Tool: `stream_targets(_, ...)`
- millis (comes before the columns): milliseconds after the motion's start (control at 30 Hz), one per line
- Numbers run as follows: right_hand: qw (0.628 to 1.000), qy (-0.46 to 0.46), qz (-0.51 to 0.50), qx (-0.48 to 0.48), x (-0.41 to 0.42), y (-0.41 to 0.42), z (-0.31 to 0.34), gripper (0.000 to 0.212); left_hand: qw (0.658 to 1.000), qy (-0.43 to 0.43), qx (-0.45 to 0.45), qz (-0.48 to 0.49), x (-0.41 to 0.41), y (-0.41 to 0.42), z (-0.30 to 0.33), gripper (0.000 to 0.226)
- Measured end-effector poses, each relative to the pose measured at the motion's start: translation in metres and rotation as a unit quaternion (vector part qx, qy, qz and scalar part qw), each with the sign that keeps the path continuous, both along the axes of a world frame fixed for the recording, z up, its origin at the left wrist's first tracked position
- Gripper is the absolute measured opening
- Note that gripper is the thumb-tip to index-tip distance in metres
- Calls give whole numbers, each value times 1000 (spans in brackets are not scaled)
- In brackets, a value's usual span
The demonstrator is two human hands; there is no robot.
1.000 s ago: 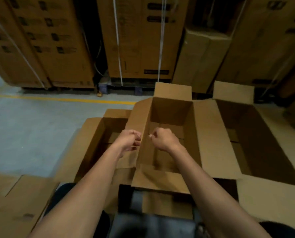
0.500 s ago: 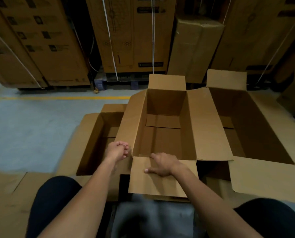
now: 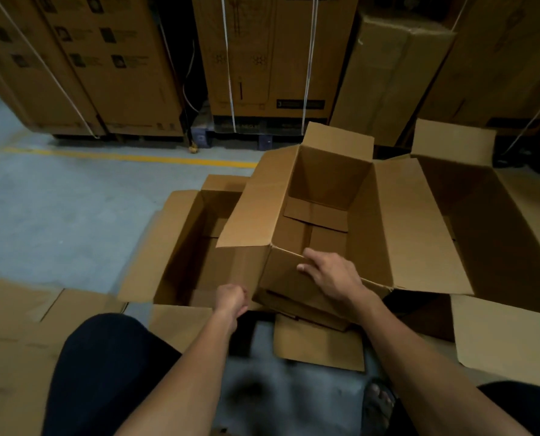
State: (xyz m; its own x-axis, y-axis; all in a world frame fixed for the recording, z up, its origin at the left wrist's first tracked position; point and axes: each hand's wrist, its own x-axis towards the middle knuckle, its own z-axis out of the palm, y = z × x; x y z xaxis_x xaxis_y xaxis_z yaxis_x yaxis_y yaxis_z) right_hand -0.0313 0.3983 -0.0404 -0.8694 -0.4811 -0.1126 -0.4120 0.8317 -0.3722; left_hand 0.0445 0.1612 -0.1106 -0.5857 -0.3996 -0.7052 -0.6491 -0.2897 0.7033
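An open cardboard box (image 3: 334, 196) stands tilted in front of me, its flaps spread out to left and right. My right hand (image 3: 333, 276) grips the rim of its near wall, with thumb and forefinger showing on the outside. My left hand (image 3: 230, 298) is curled against the box's near lower left corner and seems to hold its bottom edge. The fingertips of the left hand are hidden.
A second open box (image 3: 196, 234) lies to the left, partly under the tilted one, and a larger open box (image 3: 495, 221) to the right. Flat cardboard (image 3: 13, 335) lies at the left. Tall strapped cartons (image 3: 262, 58) stand behind a yellow floor line (image 3: 120, 157). My foot (image 3: 378, 401) is below.
The box has swung left and tilted. Its near flap, which my right hand pressed flat, now stands up with that hand gripping the rim. My left hand dropped to the lower corner.
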Motion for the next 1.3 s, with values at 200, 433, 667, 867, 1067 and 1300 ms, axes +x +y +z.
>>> stream_targets(200, 1000, 15, 14, -6, 6, -6, -3, 23, 976, -28, 190, 103, -6, 63, -72, 38)
stream_targets(433, 999, 43, 10, -13, 7, -4, -20, 26, 920, 24, 322, 223, -18, 114, -105, 86)
stream_targets(667, 999, 40, 7, -15, 6, -4, -38, 23, 920, 28, 315, 231, -35, 126, -133, 89)
stream_targets(867, 998, 56, -3, -9, 9, -11, -32, 23, 920, 41, 319, 224, -38, 116, -145, 98)
stream_targets(1067, 996, 85, -5, -21, 14, -21, -29, 22, 903, 64, 353, 236, -33, 114, -136, 98)
stream_targets(1300, 986, 164, 11, -31, 13, -44, -15, 20, 907, 103, 323, 250, -40, 102, -120, 98)
